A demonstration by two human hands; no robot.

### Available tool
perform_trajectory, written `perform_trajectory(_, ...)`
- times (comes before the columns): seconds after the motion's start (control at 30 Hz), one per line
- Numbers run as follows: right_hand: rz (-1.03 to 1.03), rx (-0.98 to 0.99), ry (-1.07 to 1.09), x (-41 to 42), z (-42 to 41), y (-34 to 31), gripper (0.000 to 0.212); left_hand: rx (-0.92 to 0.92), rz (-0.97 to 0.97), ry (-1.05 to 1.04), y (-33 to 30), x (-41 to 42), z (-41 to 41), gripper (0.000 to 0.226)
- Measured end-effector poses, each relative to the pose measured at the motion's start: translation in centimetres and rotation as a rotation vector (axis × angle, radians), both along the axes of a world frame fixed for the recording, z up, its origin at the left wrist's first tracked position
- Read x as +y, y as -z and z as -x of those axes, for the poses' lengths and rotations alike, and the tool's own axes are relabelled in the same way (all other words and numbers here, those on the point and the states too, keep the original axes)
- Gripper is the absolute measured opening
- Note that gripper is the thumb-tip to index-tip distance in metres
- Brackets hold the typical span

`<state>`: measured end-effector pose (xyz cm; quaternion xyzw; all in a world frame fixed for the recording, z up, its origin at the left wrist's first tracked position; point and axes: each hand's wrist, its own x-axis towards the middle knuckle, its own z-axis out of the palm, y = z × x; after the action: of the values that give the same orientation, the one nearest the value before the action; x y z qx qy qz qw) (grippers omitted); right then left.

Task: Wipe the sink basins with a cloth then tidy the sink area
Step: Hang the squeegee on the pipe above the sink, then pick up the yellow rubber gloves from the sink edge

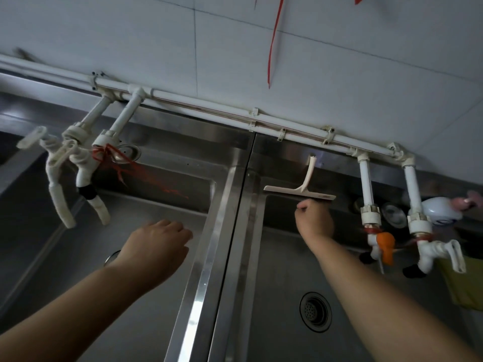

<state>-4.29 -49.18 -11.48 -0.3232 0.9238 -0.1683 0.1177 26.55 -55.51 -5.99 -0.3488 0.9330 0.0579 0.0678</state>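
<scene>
Two steel sink basins lie side by side, the left basin [146, 205] and the right basin [282, 270], split by a shiny divider [209, 257]. My left hand [156, 244] hovers palm down over the left basin near the divider, with its fingers curled and nothing seen in it. My right hand [315, 218] is a curled fist at the back wall of the right basin. Its knuckles are right under the blade of a white squeegee [300, 190] that leans on the back ledge, handle up. Whether it grips the blade is hidden. A yellow-green cloth [465, 283] hangs at the far right.
White pipe taps [86, 163] with red string hang over the left basin; another pair of taps [373, 231] hangs over the right one. A drain [315, 311] sits in the right basin floor. A white bottle [439, 211] and a metal strainer [392, 214] stand on the back ledge.
</scene>
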Motion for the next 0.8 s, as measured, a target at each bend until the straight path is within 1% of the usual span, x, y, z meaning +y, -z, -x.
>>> perform_trajectory(0.1,-0.155,0.054,-0.152,1.4,-4.0,-1.1,0.009,-0.036,-0.007,-0.027,-0.6,1.0,-2.5,0.036)
perform_trajectory(0.17,-0.228,0.089,-0.256,2.0,-7.3,-2.0,0.008,-0.039,-0.009,-0.049,-1.3,1.7,-4.9,0.035)
perform_trajectory(0.23,-0.269,0.120,-0.361,2.5,-11.0,-3.0,0.011,-0.031,-0.021,-0.082,-2.1,2.2,-7.8,0.034)
perform_trajectory(0.37,-0.269,0.161,-0.548,2.7,-19.8,-4.8,0.012,0.006,-0.006,-0.119,-3.3,3.0,-15.5,0.029)
perform_trajectory(0.5,-0.286,0.224,-0.655,2.1,-30.4,-6.2,0.016,0.023,-0.041,-0.204,-4.2,3.6,-25.9,0.029)
perform_trajectory(0.57,-0.290,0.229,-0.705,1.7,-36.3,-6.8,0.020,0.034,-0.024,-0.230,-4.3,4.1,-31.9,0.030)
perform_trajectory(0.63,-0.300,0.235,-0.748,1.0,-42.6,-7.4,0.022,0.007,-0.002,-0.269,-4.5,4.5,-38.3,0.029)
perform_trajectory(0.73,-0.272,0.230,-0.793,-0.3,-52.3,-8.0,0.022,-0.035,0.023,-0.377,-5.3,5.8,-47.9,0.026)
perform_trajectory(0.8,-0.247,0.186,-0.847,-1.0,-58.4,-8.0,0.021,-0.040,0.036,-0.435,-5.3,6.9,-54.3,0.027)
